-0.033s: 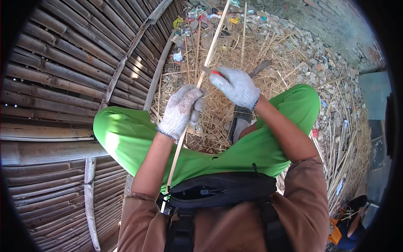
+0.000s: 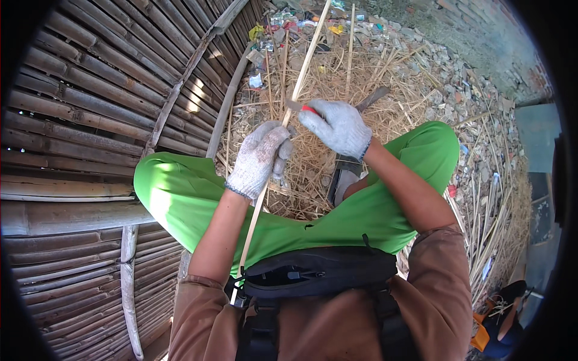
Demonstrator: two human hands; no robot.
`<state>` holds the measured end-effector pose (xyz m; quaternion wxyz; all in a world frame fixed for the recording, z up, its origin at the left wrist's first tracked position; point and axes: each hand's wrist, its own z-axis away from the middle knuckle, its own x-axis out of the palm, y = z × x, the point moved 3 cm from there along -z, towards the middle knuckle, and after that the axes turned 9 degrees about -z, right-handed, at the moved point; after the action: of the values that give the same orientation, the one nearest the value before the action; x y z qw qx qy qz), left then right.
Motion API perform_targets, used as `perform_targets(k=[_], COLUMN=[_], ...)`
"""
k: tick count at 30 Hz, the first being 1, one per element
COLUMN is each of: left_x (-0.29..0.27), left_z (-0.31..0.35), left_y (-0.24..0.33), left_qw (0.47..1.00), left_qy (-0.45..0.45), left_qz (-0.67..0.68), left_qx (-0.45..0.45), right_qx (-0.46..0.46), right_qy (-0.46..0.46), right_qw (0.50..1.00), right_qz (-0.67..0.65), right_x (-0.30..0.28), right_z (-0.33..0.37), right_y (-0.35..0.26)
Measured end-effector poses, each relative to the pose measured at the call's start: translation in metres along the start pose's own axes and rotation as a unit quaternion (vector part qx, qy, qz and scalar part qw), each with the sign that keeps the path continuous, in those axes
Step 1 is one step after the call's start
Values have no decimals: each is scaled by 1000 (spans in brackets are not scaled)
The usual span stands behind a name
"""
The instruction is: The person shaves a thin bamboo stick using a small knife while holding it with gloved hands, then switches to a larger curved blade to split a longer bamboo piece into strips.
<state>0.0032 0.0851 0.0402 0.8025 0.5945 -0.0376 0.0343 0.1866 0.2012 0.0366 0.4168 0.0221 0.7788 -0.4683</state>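
Observation:
A long, pale bamboo strip (image 2: 309, 58) runs from the far ground back past my left forearm to my waist bag. My left hand (image 2: 260, 157), in a whitish knit glove with brown stains, is closed round the strip. Just beyond it and to the right, my gloved right hand (image 2: 338, 125) grips a small knife (image 2: 294, 106) with a red handle. Its blade lies against the strip, a little farther along than my left fingers. Most of the knife's handle is hidden inside my right glove.
To the left stands a bamboo slat wall (image 2: 102, 96). Straw and shavings (image 2: 307, 186) cover the ground between my green-trousered legs, near a dark stick (image 2: 373, 98). Rubble and litter (image 2: 445, 78) lie farther off. Thin bamboo strips (image 2: 481, 234) lie at the right. A black waist bag (image 2: 325, 271) rests on my lap.
My right hand and the knife have shifted slightly nearer to me along the strip, toward my left hand. The left hand keeps its place.

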Motion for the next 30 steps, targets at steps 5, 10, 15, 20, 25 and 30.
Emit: perform_targets(k=[5,10,15,20,25,30], left_x=[-2,2,9,2,-13,-18], left_z=[5,17,43,30,30,25], left_y=[-3,-7,-25,-28,-39,-41], left_qw=[1000,992,986,993,998,997], left_qy=[14,45,-2,12,38,44], left_qz=[-5,-114,-164,-117,-35,70], left_qx=[-5,11,18,-9,-28,-13], right_qx=[-20,9,157,83,80,120], right_qy=[-14,14,104,97,39,22], right_qw=[998,993,971,991,986,959], right_qz=[62,115,147,-28,-143,-255], right_x=[10,3,-85,-41,-5,-15], right_z=[0,-7,-30,-4,-7,-14], right_y=[-8,-2,48,65,53,36])
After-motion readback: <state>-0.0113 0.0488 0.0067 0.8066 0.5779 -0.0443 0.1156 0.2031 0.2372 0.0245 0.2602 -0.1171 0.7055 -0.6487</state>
